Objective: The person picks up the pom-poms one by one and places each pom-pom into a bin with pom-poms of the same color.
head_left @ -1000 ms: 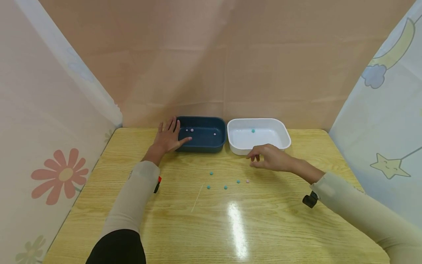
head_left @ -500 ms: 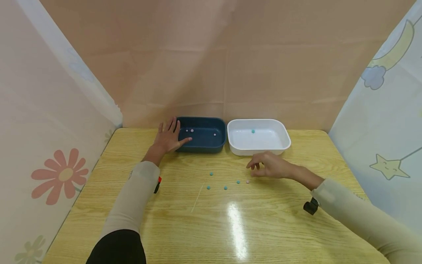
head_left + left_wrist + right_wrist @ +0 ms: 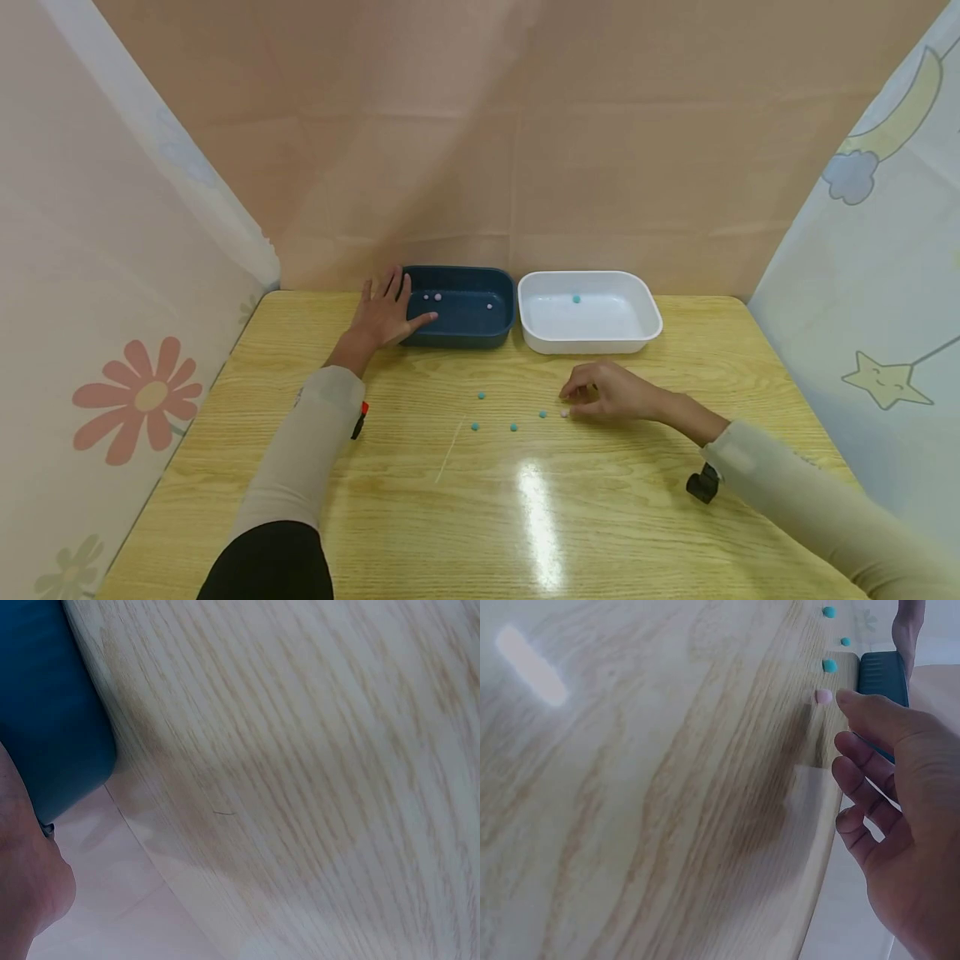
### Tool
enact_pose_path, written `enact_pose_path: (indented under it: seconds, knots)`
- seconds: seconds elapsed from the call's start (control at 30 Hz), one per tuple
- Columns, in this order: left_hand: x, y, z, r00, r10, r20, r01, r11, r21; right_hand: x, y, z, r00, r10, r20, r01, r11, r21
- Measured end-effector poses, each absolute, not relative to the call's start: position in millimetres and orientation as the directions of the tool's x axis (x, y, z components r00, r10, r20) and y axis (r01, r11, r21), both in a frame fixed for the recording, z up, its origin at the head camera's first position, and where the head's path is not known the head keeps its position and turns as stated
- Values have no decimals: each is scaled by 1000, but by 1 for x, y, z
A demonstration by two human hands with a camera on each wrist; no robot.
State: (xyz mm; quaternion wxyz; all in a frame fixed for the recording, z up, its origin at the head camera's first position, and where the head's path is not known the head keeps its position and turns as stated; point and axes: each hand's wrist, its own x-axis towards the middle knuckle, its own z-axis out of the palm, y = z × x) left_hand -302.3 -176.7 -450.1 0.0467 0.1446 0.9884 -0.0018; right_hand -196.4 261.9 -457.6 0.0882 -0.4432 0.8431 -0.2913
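My left hand (image 3: 381, 317) rests with spread fingers on the left end of a dark blue tray (image 3: 459, 340), its thumb over the front rim. My right hand (image 3: 611, 392) is low over the table with loosely bent fingers, holding nothing. Its thumb tip is close to a small pink ball (image 3: 565, 413) on the wood; in the right wrist view a narrow gap shows between the thumb and the pink ball (image 3: 823, 696). Several small teal balls, such as one teal ball (image 3: 543, 414), lie to the left of it. Pink balls (image 3: 438, 297) lie inside the blue tray.
A white tray (image 3: 588, 346) stands right beside the blue one, with one teal ball (image 3: 576, 299) in it. A brown backdrop (image 3: 480, 167) rises behind both trays. Patterned panels (image 3: 127, 250) flank the wooden table (image 3: 420, 517) on either side.
My right hand has come down from the front of the white tray toward me, and its thumb is now beside the pink ball. The left hand has stayed on the blue tray.
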Motion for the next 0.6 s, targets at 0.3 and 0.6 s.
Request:
enact_pose_path:
  seconds: [0.3,0.6]
  knots:
    - [-303,-176,-451,-953,291,-84,291,957,19,-190,259,-462,-611,-787,85,-655,442,-612]
    - [-302,-176,-450,-954,290,-82,289,957,18,-189,259,-466,-612,-785,102,-666,441,-602]
